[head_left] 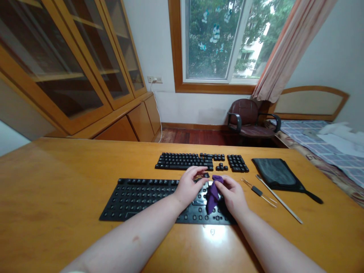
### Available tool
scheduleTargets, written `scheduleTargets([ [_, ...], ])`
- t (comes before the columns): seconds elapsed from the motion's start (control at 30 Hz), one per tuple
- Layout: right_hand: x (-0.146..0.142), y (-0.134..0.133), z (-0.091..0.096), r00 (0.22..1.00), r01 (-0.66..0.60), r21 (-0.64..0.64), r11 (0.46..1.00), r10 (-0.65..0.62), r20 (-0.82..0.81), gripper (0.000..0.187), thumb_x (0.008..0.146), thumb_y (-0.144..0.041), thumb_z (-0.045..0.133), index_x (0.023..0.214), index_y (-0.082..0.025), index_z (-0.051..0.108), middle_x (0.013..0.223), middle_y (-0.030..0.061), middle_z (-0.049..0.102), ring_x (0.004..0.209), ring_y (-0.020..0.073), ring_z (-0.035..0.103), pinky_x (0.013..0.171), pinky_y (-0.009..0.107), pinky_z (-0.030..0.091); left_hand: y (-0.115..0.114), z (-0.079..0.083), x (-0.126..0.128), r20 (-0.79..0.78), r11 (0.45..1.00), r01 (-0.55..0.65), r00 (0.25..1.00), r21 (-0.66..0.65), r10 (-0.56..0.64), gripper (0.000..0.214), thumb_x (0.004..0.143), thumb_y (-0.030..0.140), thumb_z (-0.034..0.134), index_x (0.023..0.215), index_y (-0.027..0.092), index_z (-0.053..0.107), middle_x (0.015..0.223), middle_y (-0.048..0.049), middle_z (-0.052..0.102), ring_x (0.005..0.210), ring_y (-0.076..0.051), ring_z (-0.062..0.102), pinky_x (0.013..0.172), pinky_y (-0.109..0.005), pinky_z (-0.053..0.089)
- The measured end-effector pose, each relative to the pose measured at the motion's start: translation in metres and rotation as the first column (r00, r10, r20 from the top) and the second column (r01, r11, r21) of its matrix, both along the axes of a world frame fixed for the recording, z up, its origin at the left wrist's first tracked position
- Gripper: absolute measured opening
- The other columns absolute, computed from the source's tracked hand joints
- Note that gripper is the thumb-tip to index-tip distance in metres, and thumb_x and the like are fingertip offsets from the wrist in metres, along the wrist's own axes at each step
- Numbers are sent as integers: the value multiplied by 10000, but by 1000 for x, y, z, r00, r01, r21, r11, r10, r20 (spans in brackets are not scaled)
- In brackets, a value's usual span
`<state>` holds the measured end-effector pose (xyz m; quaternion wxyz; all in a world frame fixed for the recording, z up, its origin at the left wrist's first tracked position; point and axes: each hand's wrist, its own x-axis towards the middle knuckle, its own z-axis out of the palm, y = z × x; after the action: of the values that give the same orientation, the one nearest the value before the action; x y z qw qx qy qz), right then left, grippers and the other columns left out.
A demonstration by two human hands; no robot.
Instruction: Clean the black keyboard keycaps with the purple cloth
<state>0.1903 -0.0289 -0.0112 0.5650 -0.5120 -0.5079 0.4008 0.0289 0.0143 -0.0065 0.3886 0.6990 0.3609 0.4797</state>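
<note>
A black keyboard (142,201) lies on the table with its keycaps off and rows of bare switches showing. My left hand (188,186) rests above it, pinching a small black keycap (206,175) between fingertips and thumb. My right hand (231,195) grips a crumpled purple cloth (212,195), which hangs down onto the keyboard's middle. Both hands hide part of the switch rows. Beyond the keyboard, the removed black keycaps (184,161) sit in tidy rows, with smaller groups (237,163) to their right.
The wooden table (57,189) holds a wire keycap puller (258,191), a thin metal rod (280,199) and a black pouch (274,173) to the right. A brown chair (250,117), a bed (321,144) and a glass-front cabinet (71,60) stand beyond the table.
</note>
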Motion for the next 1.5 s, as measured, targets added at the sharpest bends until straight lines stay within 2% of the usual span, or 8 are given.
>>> scheduleTargets([
  [0.23, 2, -1, -3, 1000, 21, 15, 1000, -21, 17, 242, 760, -384, 633, 871, -177, 691, 841, 54, 676, 813, 209, 608, 769, 326, 462, 0, 2, 0, -6, 1000, -10, 1000, 26, 10, 297, 741, 156, 663, 1031, 210, 630, 961, -42, 588, 848, -151, 598, 821, -321, 517],
  [0.4, 4, 0, -6, 997, 42, 0, 999, -42, 59, 281, 827, -412, 542, 896, -174, 676, 762, 37, 650, 709, 188, 585, 655, 293, 460, -2, 2, 2, -11, 999, -3, 1000, 32, 4, 338, 716, 141, 678, 1042, 206, 613, 957, -40, 592, 841, -151, 604, 799, -320, 530],
  [0.6, 2, 2, -6, 990, -106, 83, 991, 98, 101, 241, 778, -349, 623, 969, -209, 671, 963, 65, 665, 899, 228, 603, 798, 345, 472, -8, 8, 2, -148, 990, 90, 986, 110, -73, 337, 720, 63, 622, 1030, 197, 618, 936, -32, 621, 815, -134, 600, 769, -281, 531],
  [0.77, 2, 2, -8, 983, -140, 55, 989, 132, 130, 186, 739, -334, 666, 864, -199, 687, 834, 53, 670, 783, 207, 615, 725, 323, 485, -10, 5, 0, -270, 956, 164, 958, 245, -95, 311, 750, 72, 582, 1032, 197, 628, 973, -38, 650, 915, -153, 592, 873, -308, 494],
  [0.97, 3, 1, -6, 979, -97, 54, 994, 85, 187, 204, 816, -347, 570, 791, -184, 691, 750, 43, 660, 716, 185, 601, 690, 299, 470, -10, 5, 0, -250, 978, 162, 960, 130, -125, 326, 758, 104, 587, 1068, 202, 607, 981, -37, 633, 832, -131, 610, 793, -274, 533],
  [1.13, 2, -1, -1, 976, -135, 62, 989, 122, 181, 153, 747, -331, 658, 815, -202, 701, 813, 52, 675, 778, 212, 614, 728, 323, 477, -11, 6, -1, -270, 977, 164, 955, 134, -123, 375, 737, 61, 567, 1073, 223, 608, 964, -25, 628, 875, -144, 605, 843, -294, 517],
  [1.3, 1, -1, -1, 974, -69, 31, 997, 60, 221, 194, 803, -351, 584, 812, -199, 705, 789, 59, 685, 764, 219, 618, 726, 336, 470, -11, 5, 0, -232, 986, 141, 966, 95, -116, 377, 744, 79, 593, 1088, 233, 597, 987, -26, 615, 838, -136, 606, 818, -289, 524],
  [1.5, 2, -1, -8, 996, 65, -7, 998, -65, 59, 260, 819, -384, 555, 927, -183, 679, 895, 62, 704, 855, 223, 625, 811, 355, 462, -6, 5, 0, -162, 980, 72, 986, 184, -42, 367, 743, 160, 669, 1097, 241, 619, 925, -24, 600, 849, -143, 582, 828, -306, 503],
])
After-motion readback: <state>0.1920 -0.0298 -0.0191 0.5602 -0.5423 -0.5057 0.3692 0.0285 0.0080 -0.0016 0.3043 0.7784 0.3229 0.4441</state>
